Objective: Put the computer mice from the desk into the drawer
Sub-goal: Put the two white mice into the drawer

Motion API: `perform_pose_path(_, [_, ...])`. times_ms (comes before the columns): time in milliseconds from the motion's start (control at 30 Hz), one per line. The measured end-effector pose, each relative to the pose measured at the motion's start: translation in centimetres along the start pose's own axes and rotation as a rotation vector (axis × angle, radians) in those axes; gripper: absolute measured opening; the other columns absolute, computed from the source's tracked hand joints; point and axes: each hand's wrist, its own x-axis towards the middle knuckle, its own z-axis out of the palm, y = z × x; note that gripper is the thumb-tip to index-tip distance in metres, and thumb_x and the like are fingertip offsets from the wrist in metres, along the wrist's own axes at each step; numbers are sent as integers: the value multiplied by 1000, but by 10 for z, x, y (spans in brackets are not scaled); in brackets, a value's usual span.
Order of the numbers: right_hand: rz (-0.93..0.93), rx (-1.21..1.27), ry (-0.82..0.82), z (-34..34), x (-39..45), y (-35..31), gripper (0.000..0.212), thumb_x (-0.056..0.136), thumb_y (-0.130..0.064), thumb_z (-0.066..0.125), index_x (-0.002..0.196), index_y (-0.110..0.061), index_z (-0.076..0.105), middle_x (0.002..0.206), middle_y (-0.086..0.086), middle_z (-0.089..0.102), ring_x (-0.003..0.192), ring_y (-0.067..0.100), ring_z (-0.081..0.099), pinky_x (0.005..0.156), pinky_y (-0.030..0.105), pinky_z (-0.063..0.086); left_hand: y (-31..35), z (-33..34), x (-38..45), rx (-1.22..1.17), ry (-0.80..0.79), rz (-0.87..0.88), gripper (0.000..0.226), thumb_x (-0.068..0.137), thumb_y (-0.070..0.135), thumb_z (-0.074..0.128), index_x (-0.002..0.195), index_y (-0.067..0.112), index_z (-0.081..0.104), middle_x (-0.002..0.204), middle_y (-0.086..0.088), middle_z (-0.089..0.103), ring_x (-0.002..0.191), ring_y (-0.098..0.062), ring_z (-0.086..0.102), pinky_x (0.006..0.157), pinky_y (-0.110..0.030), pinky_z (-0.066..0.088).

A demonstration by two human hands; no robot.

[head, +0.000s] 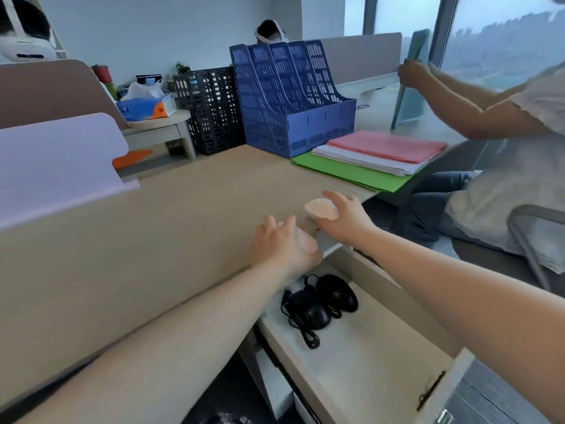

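Pink mouse [321, 208] gripped by right fingers [336, 198] (no readable label); left hand [282, 244] loosely open.

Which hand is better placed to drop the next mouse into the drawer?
Right. The right hand grips the pink mouse at the desk edge, just above the open drawer. What the left hand holds is unclear.

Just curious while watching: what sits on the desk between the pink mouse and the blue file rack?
Nothing. In the head view, bare desk runs from the pink mouse, held in the right hand, back to the blue file rack.
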Motion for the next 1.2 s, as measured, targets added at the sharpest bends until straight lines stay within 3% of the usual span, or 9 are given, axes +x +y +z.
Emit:
perform_pose_path(167, [54, -11, 52, -19, -64, 52, 66, 88, -40, 59, 147, -37, 30, 144, 12, 38, 131, 31, 44, 104, 37, 38, 43, 30, -51, -89, 75, 116, 72, 65, 57, 68, 125, 25, 44, 125, -7, 41, 122, -31, 39, 95, -38, 39])
perform_pose_path(367, [213, -1, -80, -7, -102, 108, 77, 84, -49, 62, 149, -37, 24, 154, 6, 34, 140, 31, 35, 111, 46, 34, 51, 78, -77, 82, -250, 36, 84, 65, 60, 65, 136, 26, 37, 139, -11, 35, 131, -35, 34, 99, -43, 39])
perform_pose_path(500, [207, -112, -202, 10, -93, 126, 74, 87, -38, 61, 150, -28, 24, 147, 10, 43, 132, 31, 45, 104, 37, 41, 38, 114, -85, 120, -386, -2, 82, 65, 53, 66, 135, 23, 35, 139, -14, 32, 130, -38, 32, 102, -44, 38])
perform_pose_path(567, [186, -201, -277, 20, -87, 130, 70, 90, -38, 56, 151, -23, 23, 153, 10, 35, 138, 30, 36, 107, 35, 34, 32, 131, -85, 128, -415, -27, 80, 64, 52, 66, 132, 21, 36, 138, -14, 33, 127, -38, 34, 102, -43, 39])
perform_pose_path(633, [228, -280, -386, 33, -83, 133, 71, 93, -40, 52, 153, -26, 16, 156, 15, 24, 142, 36, 29, 113, 41, 28, 28, 145, -81, 123, -436, -63, 81, 65, 53, 65, 134, 22, 36, 139, -14, 32, 129, -38, 34, 102, -42, 39])
perform_pose_path(767, [267, -374, -536, 57, -78, 140, 74, 95, -39, 51, 153, -28, 6, 151, 21, 23, 137, 40, 34, 110, 44, 34, 24, 166, -74, 112, -463, -91, 88, 64, 56, 70, 137, 22, 34, 142, -12, 28, 131, -36, 32, 103, -42, 37])
perform_pose_path(967, [204, -544, -581, 70, -79, 147, 99, 81, -38, 67, 154, -28, 1, 150, 18, 32, 137, 36, 36, 108, 39, 38, 17, 184, -68, 96, -480, -70, 102, 53, 65, 77, 134, 21, 34, 136, -8, 31, 128, -30, 32, 101, -41, 39])
perform_pose_path(1200, [161, -607, -562, 78, -80, 149, 97, 73, -42, 75, 150, -25, 16, 143, 17, 38, 133, 38, 41, 104, 44, 41, 18, 196, -73, 141, -382, 10, 99, 51, 67, 75, 128, 18, 37, 128, -8, 38, 122, -28, 35, 99, -38, 40])
